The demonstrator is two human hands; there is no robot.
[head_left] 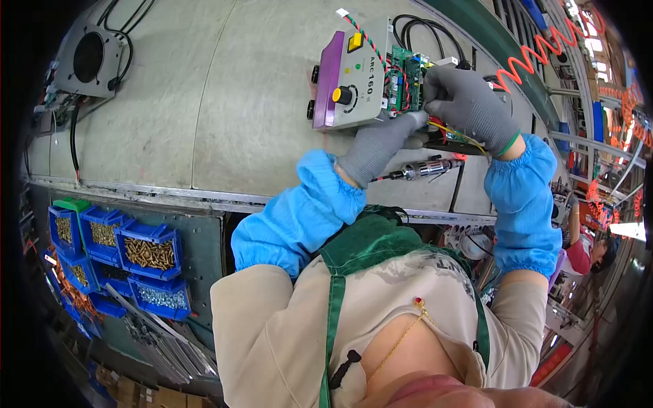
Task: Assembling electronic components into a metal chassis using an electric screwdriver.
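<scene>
Just beside the gloved fingers (pixel 435 84) (clamped or apart, I cannot tell) stands a green circuit board (pixel 405 73).

One purple-fronted machine (pixel 368 83); one screwdriver (pixel 423 169)

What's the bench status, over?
Left hand at open-sided unit. Right hand by its green circuit board. Screwdriver lying close to left hand.

Circuit board (pixel 403 76) apparently partly hidden
</scene>
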